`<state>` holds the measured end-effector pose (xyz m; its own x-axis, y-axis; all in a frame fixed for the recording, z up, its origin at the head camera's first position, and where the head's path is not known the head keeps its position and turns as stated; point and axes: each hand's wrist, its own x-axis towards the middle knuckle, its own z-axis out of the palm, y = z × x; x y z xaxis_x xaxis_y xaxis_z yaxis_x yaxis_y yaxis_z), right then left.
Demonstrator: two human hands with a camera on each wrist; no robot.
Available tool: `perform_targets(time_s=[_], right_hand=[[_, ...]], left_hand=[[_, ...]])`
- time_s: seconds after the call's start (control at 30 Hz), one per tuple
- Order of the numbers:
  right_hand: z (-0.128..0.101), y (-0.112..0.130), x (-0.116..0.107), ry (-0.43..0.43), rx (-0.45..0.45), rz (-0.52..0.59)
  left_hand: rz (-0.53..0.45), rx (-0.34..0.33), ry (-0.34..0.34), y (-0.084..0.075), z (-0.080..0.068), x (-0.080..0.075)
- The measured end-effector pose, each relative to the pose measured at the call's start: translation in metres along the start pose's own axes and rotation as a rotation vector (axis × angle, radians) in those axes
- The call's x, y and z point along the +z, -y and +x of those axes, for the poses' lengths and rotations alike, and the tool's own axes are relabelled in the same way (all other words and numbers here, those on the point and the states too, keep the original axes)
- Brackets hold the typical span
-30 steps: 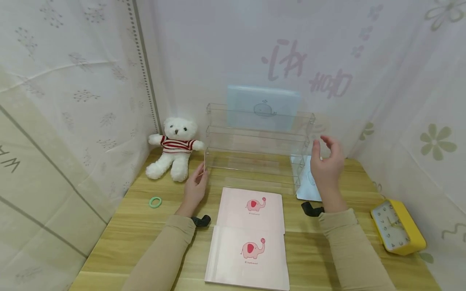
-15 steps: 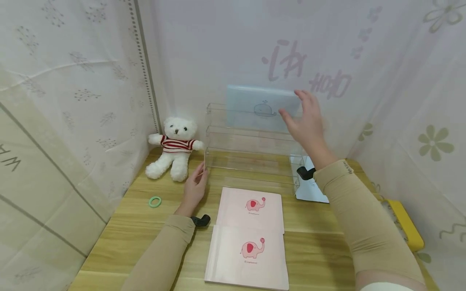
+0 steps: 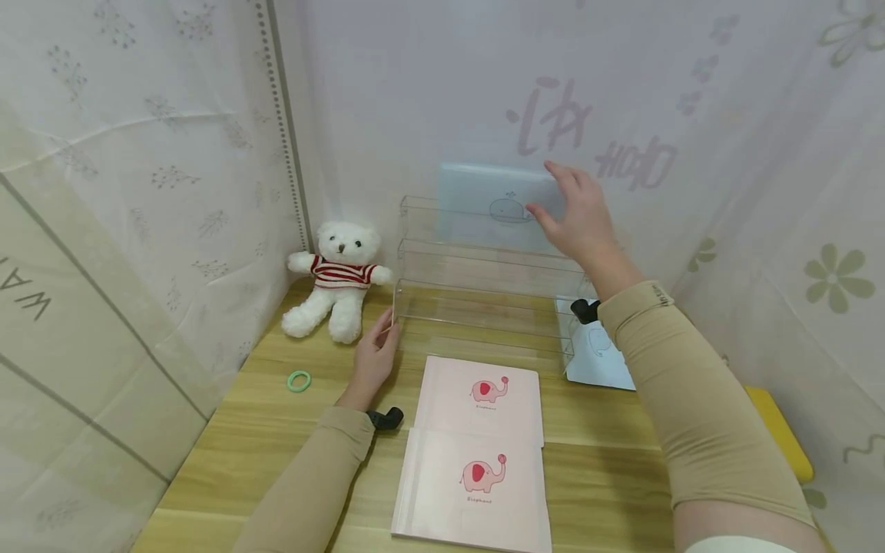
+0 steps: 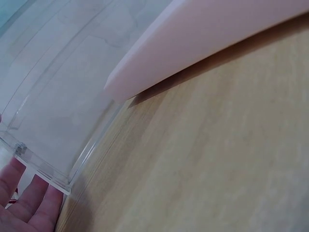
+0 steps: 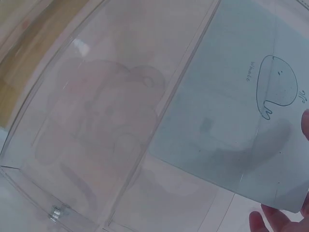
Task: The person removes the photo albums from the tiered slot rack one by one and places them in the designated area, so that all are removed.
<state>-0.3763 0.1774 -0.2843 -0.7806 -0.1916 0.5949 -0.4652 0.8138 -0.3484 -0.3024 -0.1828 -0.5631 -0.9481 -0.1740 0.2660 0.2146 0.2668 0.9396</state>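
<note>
A clear tiered rack point(image 3: 491, 303) stands on the table. On its top tier leans a pale blue notebook point(image 3: 477, 201) with a whale drawing. My right hand point(image 3: 581, 223) hovers at the notebook's right edge, thumb and fingers spread apart. In the right wrist view, a thumb point(image 5: 305, 124) shows over the notebook's front and throws a shadow on it, while other fingers point(image 5: 273, 218) lie just past its edge. My left hand point(image 3: 373, 357) rests against the rack's lower left side. From the left wrist, its fingers point(image 4: 34, 198) touch the outer edge; the thumb is hidden.
Pink elephant notebooks point(image 3: 470, 488) lie overlapped before the rack. A white teddy bear point(image 3: 339, 276) sits at left, behind a green ring point(image 3: 299, 381). Right of the rack lies a light blue whale booklet point(image 3: 600, 357). A yellow clock point(image 3: 781, 434) is partly behind the right sleeve.
My right hand has risen from above the whale booklet at right to the top tier's blue notebook, then shifted slightly left. My left hand stays at the rack's side.
</note>
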Motion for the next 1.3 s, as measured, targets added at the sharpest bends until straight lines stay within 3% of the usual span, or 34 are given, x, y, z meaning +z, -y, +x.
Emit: perform_targets(time_s=[0.3,0.5,0.6,0.77,0.93,1.3], right_hand=[[0.005,0.004,0.003,-0.042,0.014,0.073],[0.014,0.014,0.006,0.017,0.129,0.118],[0.017,0.018,0.011,0.0,0.188,0.139],[0.014,0.017,0.022,-0.147,0.233,0.239],[0.004,0.016,0.024,-0.322,0.251,0.313],[-0.008,0.024,0.001,-0.687,0.104,0.463]], left_hand=[[-0.011,0.018,-0.011,0.002,0.001,0.0],[-0.028,0.021,-0.024,0.002,0.001,-0.001],[-0.018,0.021,-0.033,0.0,0.0,-0.001],[0.002,0.015,-0.035,0.001,-0.001,-0.001],[-0.007,-0.006,0.005,0.002,0.0,0.001],[-0.048,0.013,-0.008,-0.001,0.001,-0.001]])
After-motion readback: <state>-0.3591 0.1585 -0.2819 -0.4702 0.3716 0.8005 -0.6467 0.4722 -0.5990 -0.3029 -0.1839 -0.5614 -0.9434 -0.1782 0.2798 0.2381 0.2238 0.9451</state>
